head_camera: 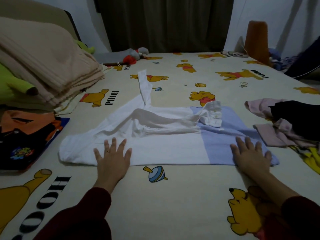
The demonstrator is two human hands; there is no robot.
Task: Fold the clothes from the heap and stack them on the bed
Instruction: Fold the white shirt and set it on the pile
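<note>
The white and pale-blue cotton shirt [155,144] lies half folded near the bed's [173,196] front edge; left hand [113,157] and right hand [251,157] press it, fingers spread flat, gripping nothing; the pink and black heap [285,122] at the right edge waits.

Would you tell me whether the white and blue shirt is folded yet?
Partly: the shirt lies flat, one sleeve still stretched out, both hands pressing it.

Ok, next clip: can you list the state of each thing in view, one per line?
White and blue shirt: spread on the bed, partly folded, one sleeve lying across it, the other pointing away.
Left hand: flat, fingers spread, pressing the white part.
Right hand: flat, pressing the blue part.
Heap of clothes: unfolded, at right.
Beige blanket: folded, at left.
Curtain: drawn.
</note>
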